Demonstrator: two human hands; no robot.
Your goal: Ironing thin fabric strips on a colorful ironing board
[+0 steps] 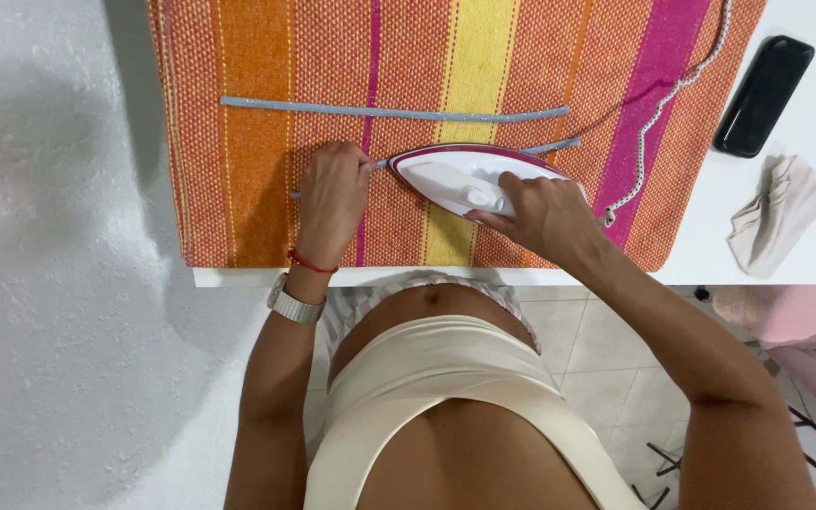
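A: Right hand point(542, 215) is wrapped round the handle of the iron point(469, 178), fingers closed tight on it. The iron sits flat on the striped cloth point(238, 189), nose pointing to the person's left.

B: And the left hand point(332, 200)?

A: Pressed down on the cloth just beyond the iron's nose, fingers curled, tips pinching or pinning the near strip point(382, 162). I can't tell which; the knuckles hide the grip.

B: So where does that strip lie?

A: Straight across the bench point(805, 255), side to side. One end pokes out left of the left hand, the middle runs under the iron, and the other end shows beyond the iron's heel on the right. Its long axis matches the iron's own.

B: The key relation, then?

A: The iron's nose points right at the left fingers along the strip, with only a small gap between them. Left hand is nearer the strip's free left end; right hand is over its middle.

B: Anything else up there?

A: A second strip point(394, 112) lies parallel, farther away, untouched. The cord point(658, 118) trails off to the right, away from both hands. A black case point(764, 94) and a crumpled beige rag point(778, 219) sit well apart on the right.
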